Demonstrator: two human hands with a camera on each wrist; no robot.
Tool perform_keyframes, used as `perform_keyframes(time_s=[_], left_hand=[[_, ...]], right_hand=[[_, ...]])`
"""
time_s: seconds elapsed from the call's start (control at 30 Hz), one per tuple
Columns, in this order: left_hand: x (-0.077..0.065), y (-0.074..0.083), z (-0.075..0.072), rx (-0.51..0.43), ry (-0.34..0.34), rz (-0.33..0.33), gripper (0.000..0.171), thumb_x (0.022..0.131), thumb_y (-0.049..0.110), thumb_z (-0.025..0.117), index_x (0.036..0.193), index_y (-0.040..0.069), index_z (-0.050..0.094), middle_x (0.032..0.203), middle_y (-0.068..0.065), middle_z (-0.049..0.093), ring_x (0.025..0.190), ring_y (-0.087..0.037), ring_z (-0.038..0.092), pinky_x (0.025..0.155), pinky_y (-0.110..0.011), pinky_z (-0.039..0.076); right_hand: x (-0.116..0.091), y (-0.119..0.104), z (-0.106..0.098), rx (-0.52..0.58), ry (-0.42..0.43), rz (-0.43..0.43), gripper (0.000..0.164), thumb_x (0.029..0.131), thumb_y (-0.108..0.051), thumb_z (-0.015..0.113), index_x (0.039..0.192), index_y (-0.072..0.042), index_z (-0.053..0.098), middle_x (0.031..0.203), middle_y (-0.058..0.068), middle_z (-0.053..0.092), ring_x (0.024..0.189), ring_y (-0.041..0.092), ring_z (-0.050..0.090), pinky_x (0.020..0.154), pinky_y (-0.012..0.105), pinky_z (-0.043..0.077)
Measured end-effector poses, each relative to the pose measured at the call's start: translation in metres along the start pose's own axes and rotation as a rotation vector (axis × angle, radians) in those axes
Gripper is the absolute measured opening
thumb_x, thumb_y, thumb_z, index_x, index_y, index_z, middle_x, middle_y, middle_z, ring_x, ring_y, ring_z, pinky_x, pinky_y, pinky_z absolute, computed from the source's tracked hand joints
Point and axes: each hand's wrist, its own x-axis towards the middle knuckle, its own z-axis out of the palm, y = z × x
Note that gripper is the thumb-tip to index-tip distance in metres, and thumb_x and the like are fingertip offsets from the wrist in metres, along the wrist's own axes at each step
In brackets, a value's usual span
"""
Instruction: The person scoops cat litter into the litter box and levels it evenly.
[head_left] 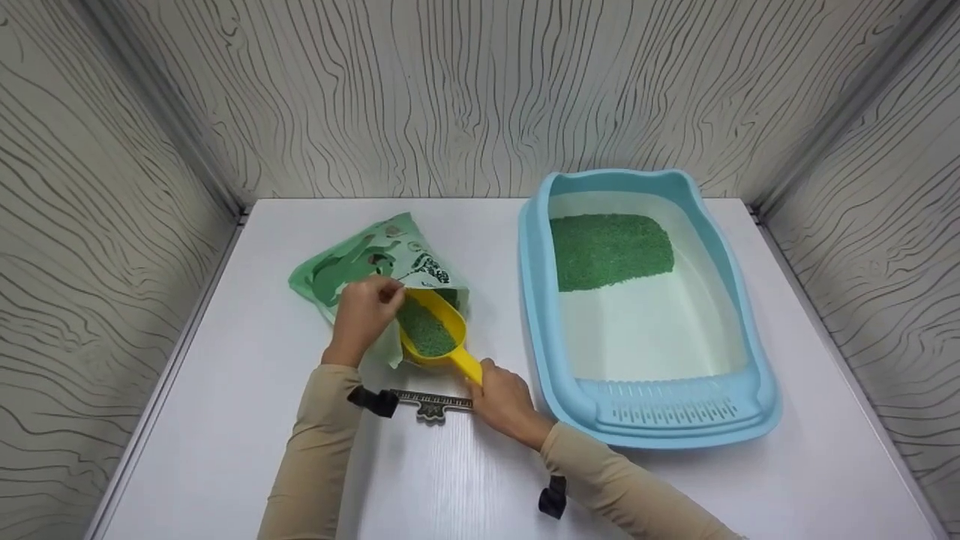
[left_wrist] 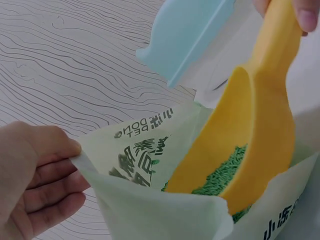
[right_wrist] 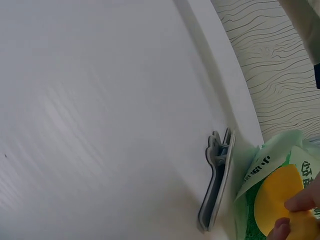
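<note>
In the head view, I am looking down at a white table [head_left: 187, 442] with patterned walls [head_left: 480, 97] rising around it. A person's left hand [head_left: 366, 313] is pinching the edge of a green and white bag [head_left: 349, 274], which is lying on the left half of the table with its mouth facing the person. The right hand [head_left: 506, 401] is closing its fingers around the handle of a yellow scoop [head_left: 455, 321]. The scoop is sitting at the bag's mouth, its bowl carrying green pellets [head_left: 427, 332]. A dark clip [head_left: 431, 405] is lying between the hands, just below the bag. On the right, a light blue tray [head_left: 546, 337] is holding a patch of similar pellets in its far left part.

In the left wrist view, I am seeing the left thumb and forefinger gripping the bag's rim, the other fingers loosely bending. The scoop is slanting down into the open mouth, pellets resting in its bowl, and fingertips are holding its handle at the top right.

In the right wrist view, I am finding the clip lying on the table beside the bag. Fingers are pressing the scoop at the right edge; that hand is mostly cut off, so I cannot tell its full grip from here.
</note>
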Motion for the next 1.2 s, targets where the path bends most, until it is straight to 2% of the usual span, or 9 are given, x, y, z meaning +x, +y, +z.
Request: perform_keyframes(time_s=[0.27, 0.47, 0.7, 0.93, 1.2], left_hand=[[-0.001, 0.0, -0.001, 0.004, 0.001, -0.008, 0.011, 0.085, 0.007, 0.068, 0.086, -0.002, 0.074, 0.08, -0.015, 0.074, 0.072, -0.024, 0.07, 0.066, -0.035, 0.059], [-0.001, -0.001, 0.0, 0.006, 0.006, 0.003, 0.01, 0.084, 0.007, 0.069, 0.086, -0.002, 0.074, 0.08, -0.016, 0.074, 0.071, -0.025, 0.07, 0.066, -0.035, 0.059], [-0.002, -0.001, 0.0, 0.005, 0.02, 0.014, 0.01, 0.085, 0.006, 0.069, 0.085, -0.003, 0.073, 0.078, -0.016, 0.074, 0.069, -0.025, 0.069, 0.065, -0.036, 0.058], [-0.001, -0.001, -0.001, 0.004, 0.023, 0.018, 0.01, 0.085, 0.006, 0.068, 0.085, -0.003, 0.073, 0.079, -0.017, 0.073, 0.069, -0.026, 0.07, 0.065, -0.036, 0.059], [0.001, -0.001, -0.001, -0.001, 0.008, 0.01, 0.011, 0.085, 0.006, 0.068, 0.086, -0.003, 0.073, 0.078, -0.017, 0.073, 0.069, -0.026, 0.069, 0.064, -0.036, 0.059]], right_hand=[[-0.005, -0.005, -0.018, 0.014, -0.061, 0.028, 0.022, 0.092, -0.025, 0.06, 0.098, -0.004, 0.056, 0.072, 0.005, 0.056, 0.062, 0.014, 0.046, 0.055, 0.025, 0.033], [-0.01, -0.002, -0.034, -0.004, -0.049, -0.021, 0.021, 0.091, -0.022, 0.061, 0.095, -0.002, 0.057, 0.07, 0.008, 0.058, 0.059, 0.015, 0.046, 0.053, 0.025, 0.035], [-0.013, 0.005, -0.058, -0.028, -0.076, -0.063, 0.018, 0.09, -0.019, 0.063, 0.092, -0.002, 0.057, 0.068, 0.006, 0.053, 0.059, 0.015, 0.044, 0.053, 0.025, 0.034], [-0.009, 0.013, -0.076, -0.048, -0.1, -0.103, 0.014, 0.088, -0.015, 0.064, 0.089, -0.003, 0.058, 0.065, 0.002, 0.049, 0.058, 0.015, 0.043, 0.054, 0.026, 0.033], [-0.002, 0.029, -0.101, -0.058, -0.142, -0.104, 0.012, 0.086, -0.016, 0.064, 0.087, -0.005, 0.059, 0.063, 0.0, 0.045, 0.057, 0.014, 0.04, 0.053, 0.024, 0.031]])
